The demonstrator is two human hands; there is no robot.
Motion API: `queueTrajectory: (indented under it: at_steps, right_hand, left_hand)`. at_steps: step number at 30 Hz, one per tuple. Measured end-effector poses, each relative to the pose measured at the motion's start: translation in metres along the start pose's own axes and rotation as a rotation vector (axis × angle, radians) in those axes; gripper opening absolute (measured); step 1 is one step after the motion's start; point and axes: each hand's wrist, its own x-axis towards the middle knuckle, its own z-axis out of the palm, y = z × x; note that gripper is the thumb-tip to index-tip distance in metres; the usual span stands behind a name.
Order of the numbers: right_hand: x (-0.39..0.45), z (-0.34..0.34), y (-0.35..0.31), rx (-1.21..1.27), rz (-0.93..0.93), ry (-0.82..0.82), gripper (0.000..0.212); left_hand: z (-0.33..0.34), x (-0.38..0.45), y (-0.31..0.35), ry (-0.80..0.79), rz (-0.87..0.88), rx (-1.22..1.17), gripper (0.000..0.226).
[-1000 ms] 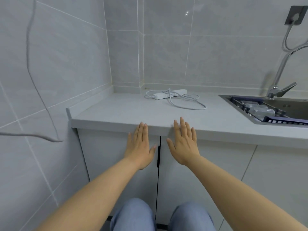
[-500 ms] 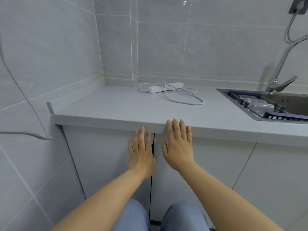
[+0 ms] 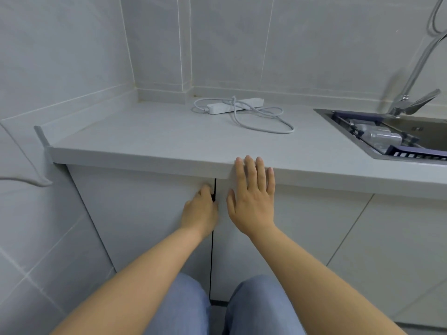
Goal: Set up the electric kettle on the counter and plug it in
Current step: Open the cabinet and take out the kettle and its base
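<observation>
A person's left hand point(image 3: 202, 209) hooks its fingers point(image 3: 210, 189) into the gap between 2 cabinet doors point(image 3: 145, 213), right hand point(image 3: 251, 201) flat and spread, likely seeking the unseen kettle; the power strip point(image 3: 233, 105) waits on the table point(image 3: 150, 139).

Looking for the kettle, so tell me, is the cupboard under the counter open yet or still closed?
Still closed. Both cupboard doors sit flush, with only a thin dark seam between them. The left hand curls its fingers into that seam; the right hand lies flat.
</observation>
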Motion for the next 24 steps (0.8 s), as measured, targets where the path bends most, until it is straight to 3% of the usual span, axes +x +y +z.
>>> queueTrajectory:
  at_steps: [6, 15, 20, 24]
  right_hand:
    - [0.002, 0.0, -0.004, -0.015, 0.018, -0.007, 0.08]
    - [-0.01, -0.011, -0.007, 0.048, -0.043, -0.142, 0.083]
    - [-0.018, -0.016, -0.01, 0.145, -0.182, -0.155, 0.064]
    - [-0.015, -0.023, -0.025, 0.242, -0.223, -0.257, 0.055]
  left_hand:
    - [-0.006, 0.006, -0.01, -0.043, 0.007, -0.041, 0.008]
    - [-0.005, -0.015, -0.014, -0.002, -0.004, -0.098, 0.013]
    - [-0.011, -0.035, -0.016, 0.003, -0.009, -0.087, 0.012]
    - [-0.016, -0.056, -0.02, 0.012, 0.002, -0.125, 0.012]
